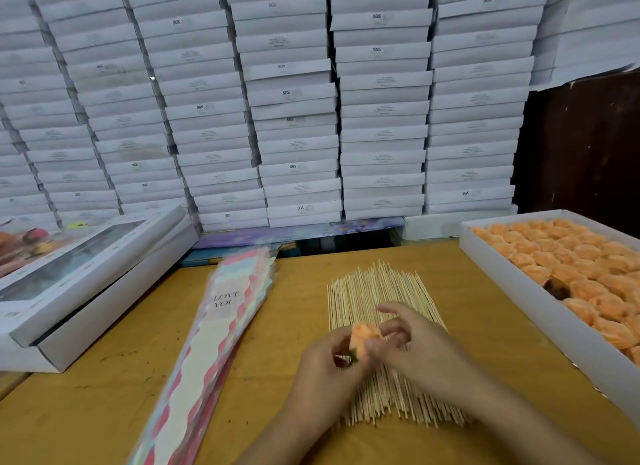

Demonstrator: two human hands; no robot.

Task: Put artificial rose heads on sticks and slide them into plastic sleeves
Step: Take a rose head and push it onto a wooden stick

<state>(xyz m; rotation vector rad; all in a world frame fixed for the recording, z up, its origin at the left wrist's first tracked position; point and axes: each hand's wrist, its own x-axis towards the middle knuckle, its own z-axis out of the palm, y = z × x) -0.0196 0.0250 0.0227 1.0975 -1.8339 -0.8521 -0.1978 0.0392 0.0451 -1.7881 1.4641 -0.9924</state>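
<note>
Even, fairly bright indoor light with soft shadows; wide-angle bowing bends the stacked white boxes [298, 101]; hands slightly motion-blurred.

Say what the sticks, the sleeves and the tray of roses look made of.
Sticks: likely bamboo or wood, pale, matte, thin, pointed. Sleeves: glossy printed plastic film, it seems, with glare. Tray: white matte cardboard, by its look.
</note>
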